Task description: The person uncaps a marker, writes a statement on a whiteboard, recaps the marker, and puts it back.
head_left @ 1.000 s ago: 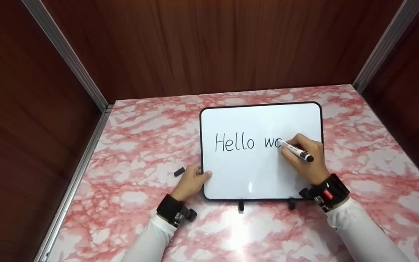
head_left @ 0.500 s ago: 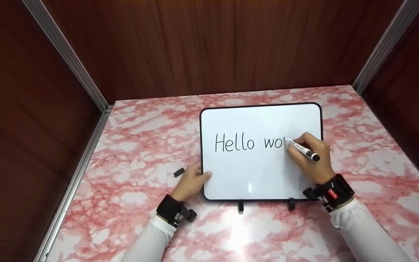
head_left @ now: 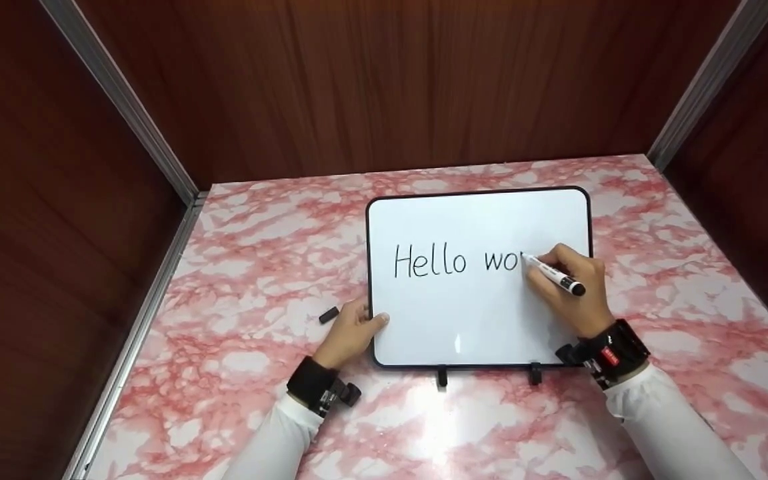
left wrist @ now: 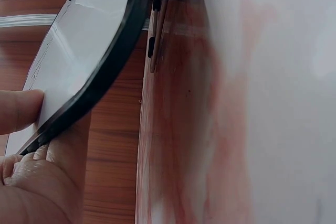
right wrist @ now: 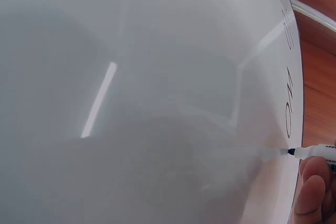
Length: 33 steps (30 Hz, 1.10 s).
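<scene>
A black-framed whiteboard (head_left: 464,313) stands tilted back on small black feet, bearing the handwritten letters "Hello wo" in black. My right hand (head_left: 574,290) pinches a white marker (head_left: 555,275) with a black end, its dark tip (right wrist: 291,151) right at the board's surface just after the "o". At the board's lower left edge, my left hand (head_left: 349,333) grips the frame, thumb on the white face and the other fingers behind it. The left wrist view shows that thumb (left wrist: 21,109) on the front and the palm below the black rim.
A small black marker cap (head_left: 329,315) lies on the red-and-white marbled table (head_left: 251,280), just left of my left hand. Two black feet (head_left: 442,377) stick out under the board's lower edge. Dark wood-grain panels (head_left: 391,87) with metal corner strips enclose the table at the back and sides.
The right hand with the marker has shifted slightly right, from finishing the "o" to a spot just past it. Over the last half second it has barely moved. The left hand stays put.
</scene>
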{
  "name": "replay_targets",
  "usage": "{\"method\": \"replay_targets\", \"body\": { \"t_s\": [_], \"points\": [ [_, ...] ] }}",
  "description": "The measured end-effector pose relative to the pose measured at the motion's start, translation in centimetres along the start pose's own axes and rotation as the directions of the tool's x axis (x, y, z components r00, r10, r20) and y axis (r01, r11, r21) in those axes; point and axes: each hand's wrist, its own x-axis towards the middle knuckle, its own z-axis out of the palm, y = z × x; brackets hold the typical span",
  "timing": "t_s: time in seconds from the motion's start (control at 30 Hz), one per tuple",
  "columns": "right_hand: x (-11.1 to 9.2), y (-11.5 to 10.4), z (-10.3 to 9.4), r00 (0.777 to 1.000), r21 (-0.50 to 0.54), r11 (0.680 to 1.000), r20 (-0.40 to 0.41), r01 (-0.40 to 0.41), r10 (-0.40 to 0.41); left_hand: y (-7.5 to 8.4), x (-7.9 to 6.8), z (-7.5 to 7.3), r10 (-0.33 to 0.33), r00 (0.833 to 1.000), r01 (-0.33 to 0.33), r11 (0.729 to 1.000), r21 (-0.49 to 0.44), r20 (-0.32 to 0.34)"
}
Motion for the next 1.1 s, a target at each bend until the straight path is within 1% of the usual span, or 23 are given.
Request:
{"method": "replay_targets", "body": {
  "t_s": [0.2,0.43,0.77,1.1],
  "points": [
    [-0.3,-0.1,0.1,1.0,0.022,1.0,-0.017,0.006,-0.006,0.0,0.1,0.1,-0.012,1.0,0.012,1.0,0.0,-0.006],
    [-0.8,-0.2,-0.1,1.0,0.019,1.0,0.006,0.008,-0.008,0.1,0.1,0.1,-0.023,1.0,0.023,1.0,-0.001,-0.003],
    [-1.4,-0.3,-0.1,1.0,0.031,0.999,0.01,0.01,-0.011,0.1,0.1,0.1,-0.016,1.0,0.016,1.0,0.002,0.004],
    [-1.3,-0.4,0.0,1.0,0.025,1.0,0.001,0.006,-0.006,0.1,0.1,0.1,-0.025,1.0,0.025,1.0,0.001,-0.001]
  ]
}}
